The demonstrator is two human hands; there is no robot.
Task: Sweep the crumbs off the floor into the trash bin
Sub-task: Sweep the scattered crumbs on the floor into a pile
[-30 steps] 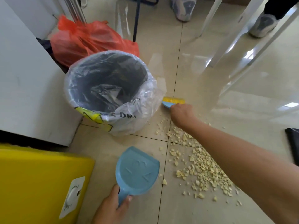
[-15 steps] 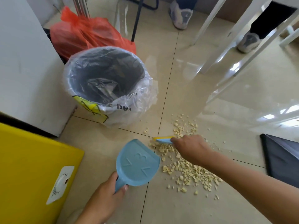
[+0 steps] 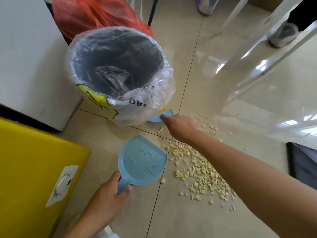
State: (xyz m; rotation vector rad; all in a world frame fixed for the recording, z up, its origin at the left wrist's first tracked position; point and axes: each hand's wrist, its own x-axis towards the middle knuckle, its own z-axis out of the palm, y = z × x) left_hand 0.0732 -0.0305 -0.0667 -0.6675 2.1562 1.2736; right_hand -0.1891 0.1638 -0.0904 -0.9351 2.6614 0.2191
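Pale yellow crumbs (image 3: 199,172) lie scattered over the beige floor tiles, right of centre. My left hand (image 3: 109,198) grips the handle of a light blue dustpan (image 3: 143,161), which rests on the floor with its mouth toward the crumbs. My right hand (image 3: 180,125) holds a small blue brush with yellow bristles (image 3: 161,115), reached out to the foot of the trash bin (image 3: 96,98). The bin is dark and lined with a clear plastic bag. The bag's overhang hides part of the brush.
A white cabinet (image 3: 29,54) and a yellow box (image 3: 32,167) stand at the left. An orange plastic bag (image 3: 96,16) lies behind the bin. White chair legs (image 3: 257,43) and a person's shoes (image 3: 283,34) are at the upper right. A dark object (image 3: 303,164) sits at the right edge.
My right hand has carried the brush from the crumb pile forward to the base of the bin. The dustpan stays in place in my left hand.
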